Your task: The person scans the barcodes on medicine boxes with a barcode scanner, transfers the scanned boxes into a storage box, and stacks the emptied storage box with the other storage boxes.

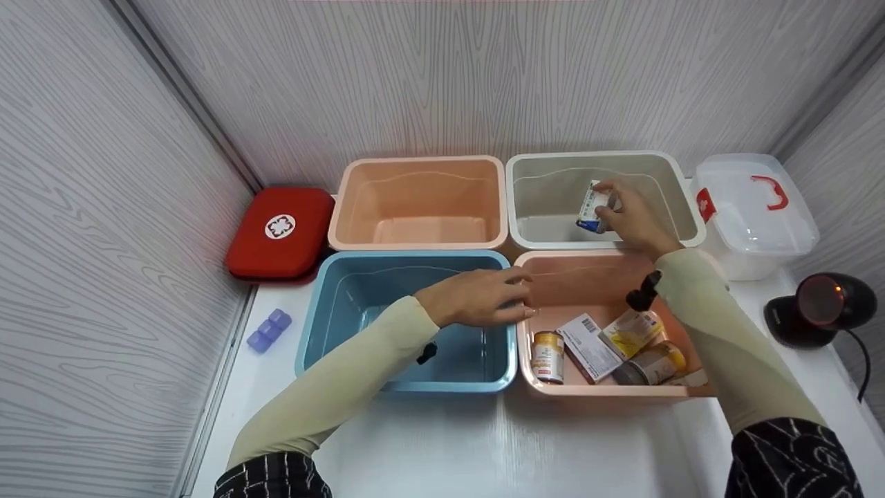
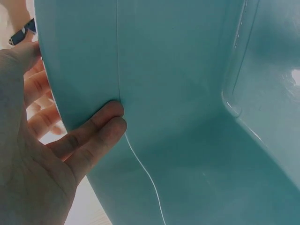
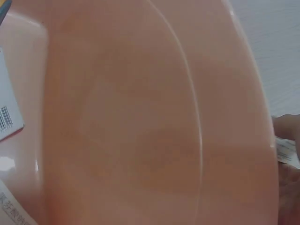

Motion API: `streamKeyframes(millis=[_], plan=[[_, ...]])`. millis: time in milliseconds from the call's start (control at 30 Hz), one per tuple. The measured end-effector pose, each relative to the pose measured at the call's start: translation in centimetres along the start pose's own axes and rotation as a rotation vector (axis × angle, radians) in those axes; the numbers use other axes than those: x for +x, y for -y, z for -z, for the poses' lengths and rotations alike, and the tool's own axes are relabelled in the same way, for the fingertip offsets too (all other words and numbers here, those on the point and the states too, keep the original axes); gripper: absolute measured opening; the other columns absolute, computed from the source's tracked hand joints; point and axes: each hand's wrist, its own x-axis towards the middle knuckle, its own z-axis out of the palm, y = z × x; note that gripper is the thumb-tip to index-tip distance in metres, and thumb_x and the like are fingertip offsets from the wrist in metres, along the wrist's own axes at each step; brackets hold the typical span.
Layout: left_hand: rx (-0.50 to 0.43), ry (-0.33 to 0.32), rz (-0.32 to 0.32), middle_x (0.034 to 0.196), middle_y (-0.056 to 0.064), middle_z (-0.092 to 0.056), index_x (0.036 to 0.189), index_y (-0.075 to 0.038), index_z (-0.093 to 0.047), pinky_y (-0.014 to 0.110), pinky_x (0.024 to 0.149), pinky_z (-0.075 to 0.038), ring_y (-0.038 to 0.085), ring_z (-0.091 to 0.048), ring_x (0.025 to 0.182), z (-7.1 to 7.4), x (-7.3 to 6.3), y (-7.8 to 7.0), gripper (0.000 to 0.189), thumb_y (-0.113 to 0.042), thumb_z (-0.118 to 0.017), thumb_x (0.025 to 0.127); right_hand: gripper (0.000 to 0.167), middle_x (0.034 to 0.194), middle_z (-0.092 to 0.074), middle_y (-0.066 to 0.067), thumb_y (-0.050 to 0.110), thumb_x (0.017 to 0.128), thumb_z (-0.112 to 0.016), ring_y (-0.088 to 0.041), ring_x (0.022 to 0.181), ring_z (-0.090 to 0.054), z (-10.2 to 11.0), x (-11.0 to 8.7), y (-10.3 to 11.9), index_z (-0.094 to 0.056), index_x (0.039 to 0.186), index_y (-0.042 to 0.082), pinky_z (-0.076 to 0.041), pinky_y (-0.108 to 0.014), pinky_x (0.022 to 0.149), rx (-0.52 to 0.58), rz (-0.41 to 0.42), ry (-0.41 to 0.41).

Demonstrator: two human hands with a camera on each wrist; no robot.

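My right hand (image 1: 632,218) pinches a small white medicine box with a blue end (image 1: 592,207) between thumb and fingers, tilted over the pale grey bin (image 1: 539,238). In the right wrist view only part of that hand (image 3: 288,164) shows, past the peach bin's rim. My left hand (image 1: 477,297) holds nothing and hangs across the rim between the blue bin (image 1: 408,387) and the front peach bin (image 1: 608,391). In the left wrist view two fingers (image 2: 101,133) lie against the blue wall or just before it; the others are beyond the rim.
Inside the front peach bin lie a white-and-orange can (image 1: 548,356), a white box (image 1: 591,346), a yellow-and-white box (image 1: 632,332) and a brown bottle (image 1: 650,364). Around stand a back peach bin (image 1: 418,245), red case (image 1: 280,232), purple pill organizer (image 1: 269,330), clear lidded box (image 1: 760,207) and black scanner (image 1: 819,308).
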Motion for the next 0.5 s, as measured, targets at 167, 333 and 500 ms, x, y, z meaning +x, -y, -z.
streamKeyframes(millis=[167,333,500], plan=[[0.003,0.001,0.000,0.170,0.008,-0.045,0.147,-0.023,-0.065,0.046,0.124,-0.048,0.027,-0.058,0.143,0.1,0.1,-0.1,0.046,-0.050,-0.047,0.115,0.048,0.145,-0.053,-0.035,0.006,0.110,-0.058,-0.042,0.112,-0.063,-1.1,0.6,0.9,-0.050,0.157,0.002,-0.051,-0.055,0.098,-0.179,0.013,0.056],[0.006,-0.006,0.001,0.171,0.008,-0.044,0.147,-0.022,-0.065,0.046,0.123,-0.049,0.027,-0.059,0.142,-0.1,0.1,0.0,0.048,-0.052,-0.045,0.115,0.054,0.159,-0.040,-0.031,0.004,0.109,-0.057,-0.050,0.139,-0.054,-2.5,0.6,1.6,-0.048,0.162,0.007,-0.052,-0.065,0.111,-0.028,0.059,-0.051],[0.007,-0.002,0.013,0.173,0.008,-0.042,0.147,-0.022,-0.065,0.047,0.123,-0.048,0.029,-0.058,0.146,-0.1,-0.1,0.1,0.049,-0.052,-0.045,0.115,0.044,0.150,-0.052,-0.025,-0.001,0.105,-0.062,-0.044,0.139,-0.053,-3.5,-1.2,2.9,-0.060,0.149,0.002,-0.051,-0.065,0.112,-0.010,0.235,-0.089]])
